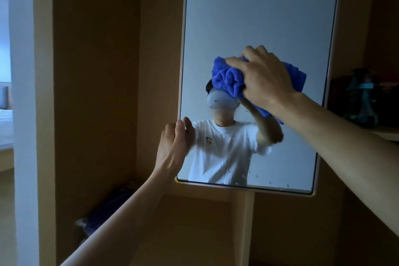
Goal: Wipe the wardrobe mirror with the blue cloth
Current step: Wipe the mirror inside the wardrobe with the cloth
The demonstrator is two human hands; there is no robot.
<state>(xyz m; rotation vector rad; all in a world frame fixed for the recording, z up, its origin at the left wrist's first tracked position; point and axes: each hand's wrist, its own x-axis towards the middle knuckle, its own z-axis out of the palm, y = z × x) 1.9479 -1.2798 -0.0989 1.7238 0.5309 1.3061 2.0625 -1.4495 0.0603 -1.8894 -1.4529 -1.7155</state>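
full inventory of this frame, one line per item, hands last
mirror: 1, silver glass, pale frame, centre, on the wardrobe
blue cloth: 1, blue, bunched against the glass, mid-mirror
droplets: many, clear, lower glass
wardrobe: 1, brown wood, around the mirror
bottle-like object: 1, dark teal, shelf at right; blurred
bundle: 1, dark blue, wardrobe floor, lower left; unclear
bed: 1, white, far left edge
left grip: 1, bare hand, fingers curled on the mirror's left edge
right grip: 1, bare hand, clutching the blue cloth

Upper mirror (259, 17) glass lies open above the cloth (226, 77); the left hand (174, 138) grips its left edge, and what seems a spray bottle (362, 97) crowds the right shelf (388, 135).
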